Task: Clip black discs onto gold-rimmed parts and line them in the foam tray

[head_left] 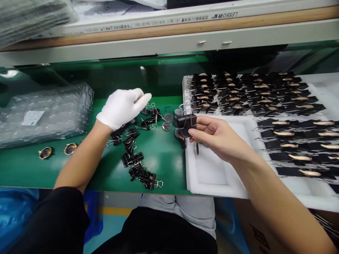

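My left hand (123,107), in a white glove, hovers over the green table behind a heap of black binder clips (136,165). Its fingers are pressed together, and anything between the tips is too small to make out. My bare right hand (209,132) holds a black binder clip (186,121) at the left edge of a white foam tray (189,169). Round discs (166,126) lie on the table between my hands, some partly under the held clip.
Many black clipped pieces stand in rows in the foam tray at the right. Clear plastic trays (53,113) are stacked at the left. Two small round gold-rimmed pieces (45,152) lie before them. A shelf edge (169,38) crosses the back.
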`<state>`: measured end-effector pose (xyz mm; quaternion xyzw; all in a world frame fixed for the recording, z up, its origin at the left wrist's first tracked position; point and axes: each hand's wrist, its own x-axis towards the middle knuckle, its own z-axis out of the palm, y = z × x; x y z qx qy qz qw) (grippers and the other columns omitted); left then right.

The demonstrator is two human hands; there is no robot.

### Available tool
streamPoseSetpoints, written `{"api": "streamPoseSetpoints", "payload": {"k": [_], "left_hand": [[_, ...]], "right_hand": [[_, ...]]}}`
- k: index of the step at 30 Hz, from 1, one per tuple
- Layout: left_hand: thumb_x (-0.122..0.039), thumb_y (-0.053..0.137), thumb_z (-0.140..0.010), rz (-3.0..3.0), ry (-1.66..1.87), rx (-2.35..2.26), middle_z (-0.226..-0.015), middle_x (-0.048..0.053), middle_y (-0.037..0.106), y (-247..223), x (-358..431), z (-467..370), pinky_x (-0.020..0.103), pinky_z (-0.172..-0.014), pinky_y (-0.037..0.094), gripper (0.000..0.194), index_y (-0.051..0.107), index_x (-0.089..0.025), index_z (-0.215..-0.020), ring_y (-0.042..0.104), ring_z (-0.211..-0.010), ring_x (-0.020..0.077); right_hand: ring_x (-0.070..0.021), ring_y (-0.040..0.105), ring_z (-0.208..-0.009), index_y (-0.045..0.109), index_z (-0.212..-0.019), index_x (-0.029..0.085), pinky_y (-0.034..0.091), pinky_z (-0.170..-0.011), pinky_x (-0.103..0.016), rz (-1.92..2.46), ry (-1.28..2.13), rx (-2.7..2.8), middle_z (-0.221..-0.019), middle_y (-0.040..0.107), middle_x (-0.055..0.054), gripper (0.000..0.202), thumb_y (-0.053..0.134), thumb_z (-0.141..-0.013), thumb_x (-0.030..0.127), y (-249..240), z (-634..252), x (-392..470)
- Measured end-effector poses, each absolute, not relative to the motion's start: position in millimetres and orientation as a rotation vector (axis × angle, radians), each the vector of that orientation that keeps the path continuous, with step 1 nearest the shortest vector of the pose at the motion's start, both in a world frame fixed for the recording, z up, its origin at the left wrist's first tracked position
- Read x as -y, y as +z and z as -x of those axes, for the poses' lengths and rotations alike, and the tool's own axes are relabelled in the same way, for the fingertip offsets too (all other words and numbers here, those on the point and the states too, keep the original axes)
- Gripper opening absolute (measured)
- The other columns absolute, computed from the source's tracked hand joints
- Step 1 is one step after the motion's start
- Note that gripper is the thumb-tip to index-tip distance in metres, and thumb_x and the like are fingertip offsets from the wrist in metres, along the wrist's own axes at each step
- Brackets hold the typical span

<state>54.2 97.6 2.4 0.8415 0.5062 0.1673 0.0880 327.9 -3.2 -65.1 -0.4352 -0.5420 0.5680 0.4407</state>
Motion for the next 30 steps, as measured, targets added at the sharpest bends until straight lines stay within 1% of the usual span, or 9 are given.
{"api": "streamPoseSetpoints", "payload": {"k": [6, 10, 13, 16, 20, 23, 26, 28, 30], "left_hand": [[-0.070, 0.055, -0.091, -2.831, -0.176, -1.403, -0.084, 0.006, 0.073, -22, -105, -56, 0.030, -0.062, 0.032, 0.052, 0.071, -0.021, -0.097, 0.064, -0.071, 0.0229], [-0.052, 0.047, -0.099, -2.957, -0.291, -1.475, -0.086, 0.013, 0.074, -37, -100, -66, 0.032, -0.064, 0.032, 0.044, 0.072, -0.016, -0.093, 0.069, -0.077, 0.0270], [-0.041, 0.040, -0.103, -2.946, -0.202, -1.542, -0.082, 0.013, 0.073, -32, -102, -62, 0.032, -0.067, 0.035, 0.044, 0.070, -0.015, -0.082, 0.069, -0.078, 0.0260], [-0.046, 0.045, -0.102, -2.818, 0.169, -1.587, -0.081, 0.009, 0.073, -19, -100, -57, 0.032, -0.070, 0.039, 0.044, 0.070, -0.016, -0.080, 0.067, -0.078, 0.0226], [-0.050, 0.050, -0.101, -2.337, 0.630, -1.263, -0.074, 0.002, 0.073, -13, -72, -73, 0.027, -0.067, 0.045, 0.044, 0.069, -0.018, -0.079, 0.065, -0.069, 0.0152], [-0.047, 0.049, -0.103, -2.196, 0.703, -1.125, -0.067, -0.001, 0.070, -18, -49, -91, 0.025, -0.064, 0.044, 0.045, 0.066, -0.018, -0.073, 0.060, -0.058, 0.0110], [-0.047, 0.044, -0.105, -2.265, 0.650, -1.081, -0.071, 0.000, 0.072, -19, -39, -96, 0.025, -0.066, 0.044, 0.047, 0.064, -0.019, -0.073, 0.061, -0.060, 0.0109], [-0.057, 0.047, -0.101, -2.335, 0.526, -1.091, -0.066, 0.001, 0.068, -16, -38, -93, 0.027, -0.062, 0.041, 0.051, 0.060, -0.020, -0.069, 0.061, -0.060, 0.0135], [-0.071, 0.057, -0.090, -2.390, 0.393, -1.139, -0.056, 0.000, 0.059, -12, -38, -91, 0.030, -0.056, 0.036, 0.057, 0.052, -0.022, -0.061, 0.057, -0.054, 0.0158]], "right_hand": [[-0.0266, 0.078, -0.098, 0.071, -0.115, 0.023, 0.063, -0.075, -0.036, 0.981, 1.613, 1.034, -0.113, 0.078, -0.009, 0.048, 0.092, -0.075, 0.039, -67, -322, 2], [-0.0232, 0.077, -0.096, 0.073, -0.115, 0.023, 0.061, -0.074, -0.032, 1.003, 1.589, 1.050, -0.114, 0.079, -0.009, 0.047, 0.092, -0.076, 0.040, -72, -320, 2], [-0.0223, 0.077, -0.094, 0.074, -0.113, 0.022, 0.061, -0.076, -0.032, 0.999, 1.603, 1.075, -0.108, 0.080, -0.009, 0.044, 0.091, -0.077, 0.042, -75, -320, 2], [-0.0205, 0.075, -0.086, 0.076, -0.108, 0.022, 0.061, -0.076, -0.033, 0.972, 1.602, 1.095, -0.103, 0.081, -0.008, 0.041, 0.093, -0.075, 0.041, -77, -318, 3], [-0.0210, 0.074, -0.084, 0.078, -0.110, 0.023, 0.062, -0.079, -0.038, 0.896, 1.559, 1.173, -0.108, 0.079, -0.008, 0.041, 0.094, -0.074, 0.036, -79, -309, 7], [-0.0228, 0.075, -0.087, 0.080, -0.103, 0.024, 0.064, -0.081, -0.039, 0.864, 1.472, 1.223, -0.103, 0.079, -0.006, 0.033, 0.093, -0.074, 0.034, -82, -305, 9], [-0.0249, 0.075, -0.091, 0.081, -0.097, 0.026, 0.065, -0.084, -0.040, 0.952, 1.345, 1.271, -0.100, 0.079, -0.005, 0.028, 0.094, -0.073, 0.034, -85, -306, 9], [-0.0272, 0.076, -0.090, 0.082, -0.095, 0.028, 0.066, -0.083, -0.043, 1.030, 1.271, 1.294, -0.098, 0.080, -0.004, 0.029, 0.094, -0.071, 0.039, -86, -308, 9], [-0.0293, 0.076, -0.083, 0.083, -0.091, 0.032, 0.068, -0.075, -0.046, 1.098, 1.186, 1.316, -0.096, 0.080, -0.005, 0.030, 0.095, -0.067, 0.045, -89, -312, 11]]}}
